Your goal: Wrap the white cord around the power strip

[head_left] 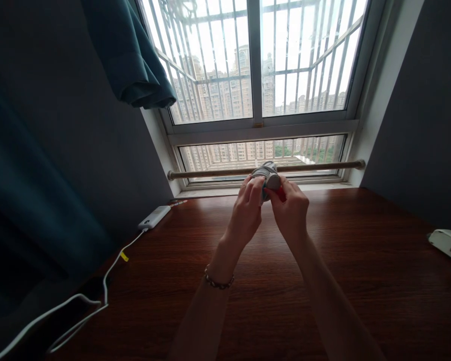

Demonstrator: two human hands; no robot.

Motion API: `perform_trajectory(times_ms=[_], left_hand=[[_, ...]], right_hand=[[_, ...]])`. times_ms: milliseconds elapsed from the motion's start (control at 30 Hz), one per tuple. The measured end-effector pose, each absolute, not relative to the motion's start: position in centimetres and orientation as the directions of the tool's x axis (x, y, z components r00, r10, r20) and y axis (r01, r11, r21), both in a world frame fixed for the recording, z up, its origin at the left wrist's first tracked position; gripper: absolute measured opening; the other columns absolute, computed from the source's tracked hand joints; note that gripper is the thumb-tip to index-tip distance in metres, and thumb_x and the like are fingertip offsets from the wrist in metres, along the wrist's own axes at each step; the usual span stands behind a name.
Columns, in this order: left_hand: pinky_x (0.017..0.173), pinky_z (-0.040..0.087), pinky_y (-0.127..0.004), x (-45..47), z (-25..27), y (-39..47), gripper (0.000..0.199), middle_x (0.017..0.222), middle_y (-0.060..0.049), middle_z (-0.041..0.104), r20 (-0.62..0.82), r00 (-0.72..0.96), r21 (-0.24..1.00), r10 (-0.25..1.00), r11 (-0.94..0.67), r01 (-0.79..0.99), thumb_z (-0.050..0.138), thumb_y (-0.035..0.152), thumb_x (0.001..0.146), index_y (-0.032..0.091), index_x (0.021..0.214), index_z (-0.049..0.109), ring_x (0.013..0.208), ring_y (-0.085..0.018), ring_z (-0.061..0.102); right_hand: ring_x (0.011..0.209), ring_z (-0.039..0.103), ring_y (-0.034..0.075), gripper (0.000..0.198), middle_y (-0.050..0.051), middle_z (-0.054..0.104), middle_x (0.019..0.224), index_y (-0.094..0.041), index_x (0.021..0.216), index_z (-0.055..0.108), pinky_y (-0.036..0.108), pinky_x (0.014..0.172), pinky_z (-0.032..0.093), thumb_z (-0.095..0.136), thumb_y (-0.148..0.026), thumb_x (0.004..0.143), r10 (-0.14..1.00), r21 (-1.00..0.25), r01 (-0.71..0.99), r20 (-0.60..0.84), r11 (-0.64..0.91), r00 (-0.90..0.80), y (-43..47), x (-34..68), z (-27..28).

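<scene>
Two hands, the left hand (248,210) and the right hand (291,213), meet on one small round grey object (268,176). One beaded bracelet (218,282), one white power bank (154,217), one white cable (105,281), one wooden desk (361,260), one rail (218,173), one teal curtain (131,55).

Small round silvery object (269,175), red and teal parts beneath, held above wooden desktop (270,281).

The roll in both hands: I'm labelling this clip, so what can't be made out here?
- Roll: left hand and right hand cover its lower part; backlit.
- Red piece: mostly behind right fingers.
- White object: cut by right edge.
</scene>
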State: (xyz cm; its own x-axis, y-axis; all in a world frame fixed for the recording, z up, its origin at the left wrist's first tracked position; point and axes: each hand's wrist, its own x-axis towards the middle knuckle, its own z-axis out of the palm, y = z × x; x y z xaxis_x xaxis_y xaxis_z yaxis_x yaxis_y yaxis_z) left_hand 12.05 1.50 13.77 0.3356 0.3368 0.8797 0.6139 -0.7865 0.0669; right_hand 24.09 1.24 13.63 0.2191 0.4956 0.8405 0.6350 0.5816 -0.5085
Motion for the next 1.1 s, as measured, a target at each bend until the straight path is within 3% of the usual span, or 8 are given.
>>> perform_trajectory(times_ms=[133, 267, 467, 667, 833, 967, 1033, 1100], left_hand=[[0.108, 0.027, -0.047, 11.5, 14.7, 0.5, 0.05, 0.129, -0.01, 0.043, 0.874, 0.372, 0.02, 0.312, -0.788, 0.616, 0.035, 0.004, 0.082, 0.019, 0.13, 0.031, 0.132, -0.023, 0.026], [0.107, 0.031, -0.042, 10.6, 15.4, -0.3, 0.052, 0.133, -0.011, 0.041, 0.868, 0.345, 0.062, 0.358, -0.767, 0.639, 0.041, 0.009, 0.084, 0.019, 0.133, 0.027, 0.131, -0.023, 0.029], [0.1, 0.037, -0.044, 10.3, 15.4, -0.3, 0.05, 0.128, -0.01, 0.048, 0.856, 0.31, 0.136, 0.413, -0.759, 0.636, 0.05, 0.018, 0.084, 0.023, 0.13, 0.032, 0.123, -0.025, 0.04], [0.093, 0.044, -0.035, 11.9, 14.9, -0.3, 0.038, 0.12, -0.009, 0.051, 0.883, 0.26, 0.246, 0.391, -0.857, 0.453, 0.058, 0.023, 0.08, 0.022, 0.116, 0.046, 0.112, -0.021, 0.05], [0.088, 0.047, -0.034, 14.1, 13.5, 0.3, 0.052, 0.116, -0.008, 0.054, 0.81, 0.021, 0.55, 0.586, -0.773, 0.316, 0.07, 0.026, 0.069, 0.023, 0.117, 0.048, 0.106, -0.022, 0.054], [0.082, 0.05, -0.033, 15.2, 12.2, 1.6, 0.058, 0.112, -0.009, 0.058, 0.583, -0.21, 0.794, 0.785, -0.605, -0.06, 0.069, 0.032, 0.069, 0.02, 0.12, 0.043, 0.098, -0.021, 0.059], [0.082, 0.05, -0.031, 15.4, 11.5, 2.3, 0.057, 0.111, -0.009, 0.057, 0.507, -0.299, 0.795, 0.809, -0.572, -0.202, 0.068, 0.033, 0.071, 0.02, 0.119, 0.041, 0.097, -0.019, 0.059], [0.085, 0.048, -0.03, 15.6, 10.8, 2.5, 0.056, 0.113, -0.008, 0.055, 0.482, -0.398, 0.763, 0.781, -0.597, -0.249, 0.068, 0.032, 0.071, 0.021, 0.118, 0.039, 0.099, -0.017, 0.058]], right_hand=[[0.062, 0.052, 0.015, 0.027, 0.003, 0.054, 0.077, -0.019, 0.105, 0.06, 0.028, 0.062, 0.045, 0.053, -0.035, 0.084, 0.561, -0.626, 0.437, 0.777, 0.645, 0.286, 1.5, 24.1, 13.5], [0.059, 0.053, 0.011, 0.037, 0.004, 0.053, 0.09, -0.022, 0.121, 0.053, 0.025, 0.056, 0.046, 0.052, -0.035, 0.086, 0.574, -0.593, 0.284, 0.804, 0.753, 0.158, 1.4, 24.2, 13.7], [0.068, 0.053, 0.014, 0.036, 0.005, 0.052, 0.089, -0.022, 0.117, 0.056, 0.025, 0.057, 0.047, 0.054, -0.036, 0.083, 0.552, -0.589, 0.404, 0.805, 0.699, 0.218, 1.0, 24.5, 14.1], [0.099, 0.05, 0.023, 0.035, 0.011, 0.046, 0.116, -0.02, 0.114, 0.052, 0.037, 0.078, 0.046, 0.055, -0.034, 0.082, 0.468, -0.627, 0.411, 0.774, 0.662, 0.427, 1.2, 24.3, 14.0], [0.106, 0.045, 0.026, 0.046, 0.011, 0.05, 0.113, -0.017, 0.112, 0.051, 0.043, 0.089, 0.037, 0.061, -0.045, 0.076, 0.511, -0.668, 0.406, 0.741, 0.623, 0.435, 1.6, 25.3, 14.0], [0.113, 0.038, 0.028, 0.055, 0.013, 0.046, 0.118, -0.016, 0.114, 0.047, 0.046, 0.097, 0.03, 0.059, -0.053, 0.075, 0.476, -0.695, 0.383, 0.706, 0.608, 0.524, 1.9, 26.4, 14.2], [0.117, 0.036, 0.029, 0.063, 0.015, 0.04, 0.123, -0.015, 0.118, 0.042, 0.046, 0.098, 0.03, 0.06, -0.055, 0.073, 0.535, -0.791, 0.251, 0.574, 0.558, 0.619, 2.1, 26.7, 14.0], [0.116, 0.04, 0.03, 0.067, 0.018, 0.039, 0.125, -0.015, 0.119, 0.04, 0.045, 0.093, 0.037, 0.062, -0.056, 0.071, 0.763, -0.903, -0.033, 0.342, 0.429, 0.549, 2.1, 26.6, 13.4]])
